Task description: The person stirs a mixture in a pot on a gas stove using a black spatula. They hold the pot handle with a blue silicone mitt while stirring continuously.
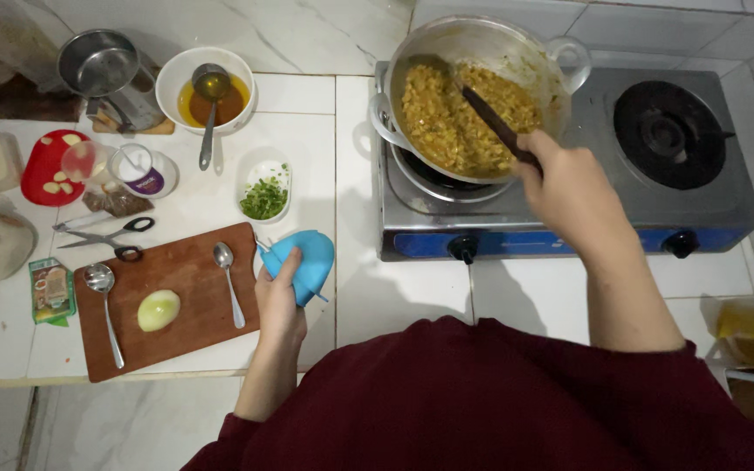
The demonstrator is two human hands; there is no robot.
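Our dark red sleeve (482, 401) fills the foreground as our left hand (279, 301), fingers closed, grips a soft blue pot holder (307, 262) above the white tiled worktop (403, 296). Our right hand (569, 192) clasps a dark spatula (490, 118) in a round metal pan (473, 87) of lumpy yellow mash on the steel stove (569, 209).

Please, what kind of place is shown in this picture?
Most likely a home kitchen. A two-burner gas stove stands on a white tiled counter, the right hand stirs food in a metal pan, and a wooden cutting board holds a peeled onion.
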